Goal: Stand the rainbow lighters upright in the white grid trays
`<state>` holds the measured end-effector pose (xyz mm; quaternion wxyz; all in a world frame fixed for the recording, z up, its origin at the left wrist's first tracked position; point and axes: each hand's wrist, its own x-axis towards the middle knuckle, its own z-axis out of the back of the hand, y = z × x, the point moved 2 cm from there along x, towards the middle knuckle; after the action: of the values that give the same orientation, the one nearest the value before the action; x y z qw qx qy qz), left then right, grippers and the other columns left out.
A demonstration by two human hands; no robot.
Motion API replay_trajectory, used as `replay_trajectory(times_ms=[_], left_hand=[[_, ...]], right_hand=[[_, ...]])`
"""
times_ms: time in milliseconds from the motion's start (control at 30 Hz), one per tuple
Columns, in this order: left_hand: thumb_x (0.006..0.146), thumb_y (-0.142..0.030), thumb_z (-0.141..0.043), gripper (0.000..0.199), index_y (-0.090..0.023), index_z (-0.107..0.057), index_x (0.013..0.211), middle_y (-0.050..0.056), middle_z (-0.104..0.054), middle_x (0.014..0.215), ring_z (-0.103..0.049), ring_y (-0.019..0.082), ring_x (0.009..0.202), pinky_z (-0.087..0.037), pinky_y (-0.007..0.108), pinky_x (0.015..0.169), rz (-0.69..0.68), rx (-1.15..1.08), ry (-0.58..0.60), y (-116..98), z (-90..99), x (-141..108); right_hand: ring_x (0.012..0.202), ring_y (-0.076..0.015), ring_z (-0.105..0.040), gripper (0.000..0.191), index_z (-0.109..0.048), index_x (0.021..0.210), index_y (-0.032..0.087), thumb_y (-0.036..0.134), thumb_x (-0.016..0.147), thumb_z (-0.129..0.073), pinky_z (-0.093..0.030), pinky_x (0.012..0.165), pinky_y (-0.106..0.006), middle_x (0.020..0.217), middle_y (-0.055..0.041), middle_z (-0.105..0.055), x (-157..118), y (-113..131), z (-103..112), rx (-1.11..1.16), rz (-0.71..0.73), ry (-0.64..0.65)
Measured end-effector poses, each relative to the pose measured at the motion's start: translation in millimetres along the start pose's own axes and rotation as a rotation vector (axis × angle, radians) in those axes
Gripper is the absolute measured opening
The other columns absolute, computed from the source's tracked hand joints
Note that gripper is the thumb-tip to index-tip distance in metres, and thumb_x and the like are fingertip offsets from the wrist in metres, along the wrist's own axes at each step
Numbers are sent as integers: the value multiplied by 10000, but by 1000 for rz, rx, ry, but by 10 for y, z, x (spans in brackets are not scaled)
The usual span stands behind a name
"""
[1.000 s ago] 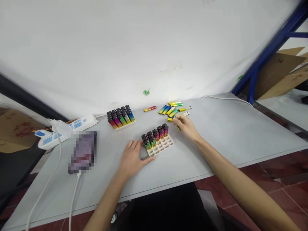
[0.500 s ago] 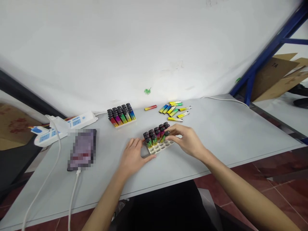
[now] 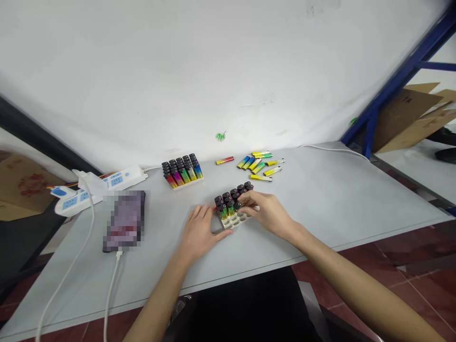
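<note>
A pale tray with holes stands near the table's middle, its back rows filled with upright black-capped lighters. My right hand pinches a lighter by its black top, low over the tray beside two green lighters; its lower part is hidden. Against the tray's left side rests my left hand, thumb stretched along the front edge and fingers apart. Farther back on the left, a second tray is packed with colourful upright lighters. Several loose lighters lie behind, and a red and yellow one lies near the wall.
On the left are a white power strip, a blurred phone and its white cable. A thin cable runs along the back right. Beyond stand a blue frame and cardboard boxes.
My right hand has moved left and slightly down, and the lighter in it has gone from tilted to more upright, next to the green lighters. My left hand has stayed at the tray.
</note>
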<state>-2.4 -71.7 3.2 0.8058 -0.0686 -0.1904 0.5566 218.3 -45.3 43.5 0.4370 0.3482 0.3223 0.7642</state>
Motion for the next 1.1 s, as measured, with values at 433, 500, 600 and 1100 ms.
replay_trajectory(times_ms=[433,500,600,1100], left_hand=[[777,-742,-621,624,-205,-583,1094,68,-612,972,-538,298,986,-464,423,807,6,1,-8,15,-9,-3],[774,-742,-624,624,-209,-585,1096,65,-611,969,-538,295,980,-466,422,803,5,-6,-11,18,-10,-3],[770,-745,-625,622,-211,-585,1087,61,-608,962,-540,293,973,-467,418,794,9,-8,-5,22,-14,1],[772,-734,-634,629,-201,-597,1103,70,-613,978,-535,300,987,-474,438,822,14,-31,23,5,9,13]], right_hand=[[711,-184,-678,55,-661,886,252,302,875,-679,-493,678,-304,867,-17,-754,-1,-73,6,-60,-52,-26],[634,-170,-637,113,-672,836,252,353,886,-670,-448,621,-284,798,-9,-743,-10,-51,25,-82,-36,-61],[517,-145,-539,292,-648,729,236,445,928,-600,-367,554,-272,624,-1,-671,14,-11,153,-160,-49,-253],[929,-260,-609,242,-697,870,183,199,924,-461,-430,763,-341,963,-116,-713,855,-713,807,-689,-219,-135]])
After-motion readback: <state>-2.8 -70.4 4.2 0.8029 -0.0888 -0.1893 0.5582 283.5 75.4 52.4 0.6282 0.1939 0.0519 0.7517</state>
